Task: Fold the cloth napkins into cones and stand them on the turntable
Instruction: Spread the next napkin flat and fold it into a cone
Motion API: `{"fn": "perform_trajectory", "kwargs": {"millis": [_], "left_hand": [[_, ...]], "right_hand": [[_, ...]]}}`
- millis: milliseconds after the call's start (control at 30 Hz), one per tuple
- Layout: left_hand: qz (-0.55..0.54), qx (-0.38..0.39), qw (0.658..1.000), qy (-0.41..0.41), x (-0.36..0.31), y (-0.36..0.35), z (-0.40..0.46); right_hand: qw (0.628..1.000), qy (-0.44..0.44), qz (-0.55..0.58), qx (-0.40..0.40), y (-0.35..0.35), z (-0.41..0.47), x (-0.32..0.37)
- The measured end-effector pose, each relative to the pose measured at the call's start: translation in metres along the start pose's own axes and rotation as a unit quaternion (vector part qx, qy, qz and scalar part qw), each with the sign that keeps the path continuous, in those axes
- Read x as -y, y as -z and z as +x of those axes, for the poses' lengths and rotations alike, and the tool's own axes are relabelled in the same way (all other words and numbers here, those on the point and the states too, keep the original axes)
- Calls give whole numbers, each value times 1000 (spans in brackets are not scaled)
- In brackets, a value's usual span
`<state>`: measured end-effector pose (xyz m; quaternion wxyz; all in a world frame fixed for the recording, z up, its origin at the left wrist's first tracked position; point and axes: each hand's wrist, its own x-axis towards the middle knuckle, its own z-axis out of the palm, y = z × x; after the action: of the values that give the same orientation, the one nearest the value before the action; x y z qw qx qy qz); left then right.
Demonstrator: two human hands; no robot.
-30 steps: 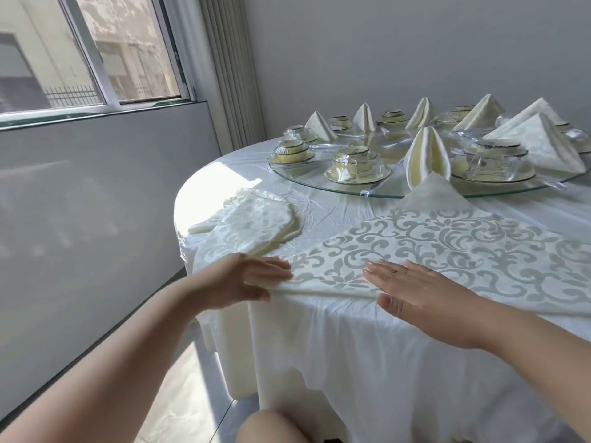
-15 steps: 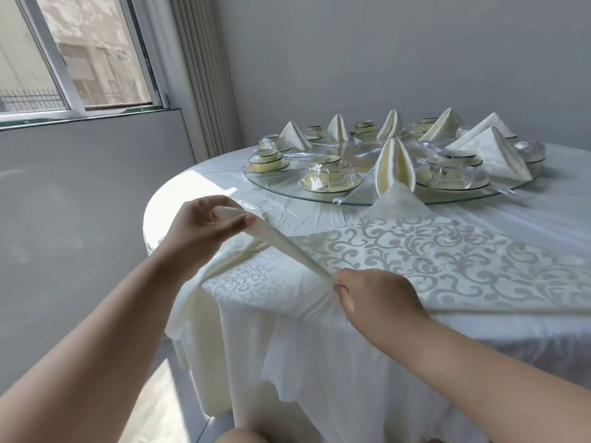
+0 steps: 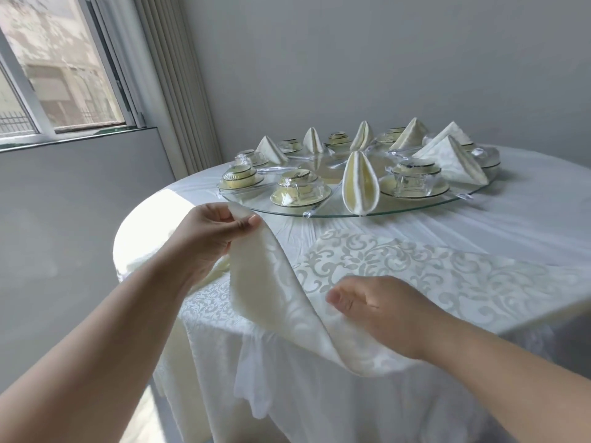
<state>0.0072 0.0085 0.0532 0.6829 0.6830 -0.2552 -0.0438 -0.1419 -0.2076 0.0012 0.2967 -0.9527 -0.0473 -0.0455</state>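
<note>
- Two hands work on one napkin [image 3: 431, 276] at the near edge of the table [image 3: 527, 219].
- The napkin is cream-white with a pale grey scroll pattern; most of it lies flat on the table, between the near edge and the turntable [image 3: 287, 212].
- The left hand [image 3: 208, 241] pinches the napkin's left corner between thumb and fingers and holds it lifted above the table, so the plain cream underside faces the camera.
- From that corner the cloth runs down in a soft fold to the near edge, where it sags a little over the edge.
- The right hand [image 3: 380, 308] rests on the napkin at the near edge; its fingers are loosely bent and the thumb points left. Whether it grips the cloth, I cannot tell.
- Seven folded cones stand on the glass turntable; the nearest cone [image 3: 360, 183] is upright at its near rim, with two curved flaps that meet at the tip.
- The other cones [image 3: 447, 158] stand around the far and right rim.
- Between the cones are saucers with cups [image 3: 299, 190], wrapped in clear film.
- A white tablecloth [image 3: 319, 394] covers the table and hangs down over the near edge.
</note>
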Motion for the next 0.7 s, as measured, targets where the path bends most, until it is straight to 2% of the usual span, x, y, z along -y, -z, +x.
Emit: {"fn": "perform_trajectory", "kwargs": {"millis": [133, 233, 333, 500, 600, 700], "left_hand": [[53, 1, 998, 30, 14, -21, 26], [86, 3, 993, 77, 29, -34, 50], [132, 11, 983, 123, 41, -50, 73], [346, 23, 926, 147, 56, -83, 113], [405, 38, 897, 174, 67, -99, 130], [414, 51, 889, 189, 80, -108, 142]], "right_hand": [[981, -5, -176, 80, 21, 21, -45], [970, -5, -205, 130, 18, 24, -68], [966, 8, -223, 128, 13, 22, -76], [972, 4, -189, 137, 15, 29, -78], [984, -12, -118, 133, 16, 32, -83], [988, -14, -82, 133, 18, 32, -83]]}}
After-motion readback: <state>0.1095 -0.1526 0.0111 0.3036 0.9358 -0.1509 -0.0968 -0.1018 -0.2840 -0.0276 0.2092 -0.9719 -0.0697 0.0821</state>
